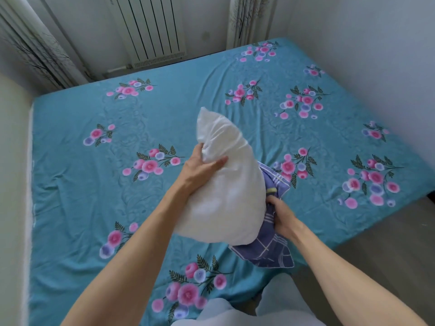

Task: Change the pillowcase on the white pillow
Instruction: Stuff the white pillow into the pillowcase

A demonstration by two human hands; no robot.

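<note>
Two hands are up over the near part of the bed (77, 198), which is covered by a teal sheet printed with pink and lilac flowers. Beyond the hands the sheet runs flat and wrinkled to the far edge, where a white radiator (150, 31) stands on the wall with curtains (30, 43) to either side. To the left of the left hand the mattress edge meets a pale wall; to the right of the right hand the bed's side edge drops to a grey floor (381, 243), and a white wall stands beyond it.

The white pillow (226, 184) is held in the air between the hands, tilted, its top corner pointing away from the person. The left hand (202, 171) grips it on its left side, fingers curled into the bunched fabric near the upper part. The right hand (281, 217) sits lower, just right of the pillow's lower half, fingers closed on a blue checked pillowcase (266, 252). That cloth is gathered behind and under the pillow's right side, a loose corner hanging down below the right hand towards the sheet.
</note>
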